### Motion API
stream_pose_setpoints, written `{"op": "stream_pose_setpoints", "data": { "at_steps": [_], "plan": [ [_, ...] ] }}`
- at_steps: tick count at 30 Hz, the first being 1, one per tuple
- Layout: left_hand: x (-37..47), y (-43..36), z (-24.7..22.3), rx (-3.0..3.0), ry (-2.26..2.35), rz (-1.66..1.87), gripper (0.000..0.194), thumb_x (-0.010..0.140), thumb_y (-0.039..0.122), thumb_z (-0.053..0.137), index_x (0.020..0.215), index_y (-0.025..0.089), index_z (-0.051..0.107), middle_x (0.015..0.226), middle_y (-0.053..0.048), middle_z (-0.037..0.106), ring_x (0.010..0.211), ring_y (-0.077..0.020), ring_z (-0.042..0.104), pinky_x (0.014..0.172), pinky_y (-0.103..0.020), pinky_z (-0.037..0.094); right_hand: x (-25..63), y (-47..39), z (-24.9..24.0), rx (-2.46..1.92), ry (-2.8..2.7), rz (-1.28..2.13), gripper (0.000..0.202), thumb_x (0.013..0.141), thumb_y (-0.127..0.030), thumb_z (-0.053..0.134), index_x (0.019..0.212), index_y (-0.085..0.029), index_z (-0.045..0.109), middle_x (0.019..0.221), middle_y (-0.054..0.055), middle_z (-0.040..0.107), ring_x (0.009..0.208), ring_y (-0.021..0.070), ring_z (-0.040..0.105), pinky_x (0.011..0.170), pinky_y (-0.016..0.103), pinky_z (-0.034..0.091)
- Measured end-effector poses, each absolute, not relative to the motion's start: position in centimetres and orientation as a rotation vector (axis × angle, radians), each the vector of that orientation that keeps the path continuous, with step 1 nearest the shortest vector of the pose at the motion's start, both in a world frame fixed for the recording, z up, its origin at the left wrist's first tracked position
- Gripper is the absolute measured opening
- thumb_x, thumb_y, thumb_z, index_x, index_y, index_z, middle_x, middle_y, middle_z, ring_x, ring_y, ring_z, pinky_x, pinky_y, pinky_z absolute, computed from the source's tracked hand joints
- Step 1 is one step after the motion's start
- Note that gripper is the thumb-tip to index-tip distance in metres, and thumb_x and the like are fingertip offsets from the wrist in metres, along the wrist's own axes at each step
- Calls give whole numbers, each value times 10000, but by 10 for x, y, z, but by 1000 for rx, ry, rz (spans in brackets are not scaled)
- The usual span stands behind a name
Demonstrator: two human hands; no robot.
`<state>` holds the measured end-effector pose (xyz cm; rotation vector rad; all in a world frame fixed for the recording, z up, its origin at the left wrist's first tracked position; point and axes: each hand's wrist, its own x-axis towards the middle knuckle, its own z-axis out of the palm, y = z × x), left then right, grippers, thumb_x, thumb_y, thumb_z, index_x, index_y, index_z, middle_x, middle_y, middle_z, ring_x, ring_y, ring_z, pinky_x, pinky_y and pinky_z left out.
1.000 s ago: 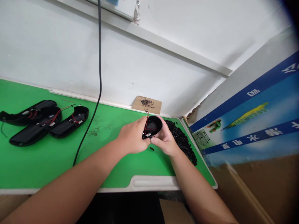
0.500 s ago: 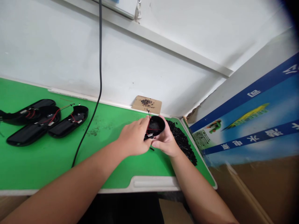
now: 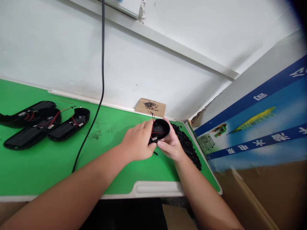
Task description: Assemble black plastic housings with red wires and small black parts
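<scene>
The person's left hand [image 3: 137, 140] grips a black, hollow, glossy plastic shell [image 3: 163, 126] from its nine o'clock side, fingers closed over it. The right hand [image 3: 173, 145] cups the same shell from three to five o'clock, its thumb by the lower rim and its other fingers partly hidden behind. The shell is held above the green-topped, white-edged table [image 3: 115, 172], its round open end facing the viewer. Thin red wires [image 3: 158, 132] cross its cavity and rise past the rim at eleven o'clock, and a small white connector [image 3: 154, 139] sits at seven o'clock inside.

Taking the held shell as the clock's centre, a small black rod-like piece [image 3: 155, 153] lies on the table at six o'clock, just below the hands. A heap of small black pieces [image 3: 189, 150] spreads at four o'clock, near the right hand. At twelve o'clock, a brown cardboard piece [image 3: 139, 107] bearing tiny dark bits leans by the white wall [image 3: 134, 67]. Well apart at nine o'clock lie three long black wired shells [image 3: 26, 137], with a black hanging cable [image 3: 103, 64] between them and the left hand.
</scene>
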<state>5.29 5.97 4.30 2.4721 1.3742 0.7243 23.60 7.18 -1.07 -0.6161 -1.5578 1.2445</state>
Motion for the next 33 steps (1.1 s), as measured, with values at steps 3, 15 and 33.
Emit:
{"op": "stream_pose_setpoints", "data": {
  "at_steps": [3,15,33],
  "plan": [
    [52,60,44,2456,1368,742,634,781,330,561,1352,131,370,1333,-177,551,1147,-345,580,920,-481,496,237,72,-11,-650,-1565,1250,888,757,-356,772,1482,-400,261,1490,29,437,1282,221,516,1003,408,494],
    [52,59,46,2364,1314,771,523,766,337,594,1244,173,460,1213,-138,625,1038,-328,625,820,-450,522,232,67,-4,-612,-1606,1302,1001,725,-355,802,1494,-420,163,1506,54,395,1162,206,595,830,316,563],
    [52,59,41,2293,1307,787,571,754,357,627,1283,184,500,1216,-128,628,1074,-325,627,879,-450,531,225,64,-14,-660,-1427,1202,981,585,-351,896,1392,-351,338,1247,90,602,737,140,658,541,238,555]
  ]
}}
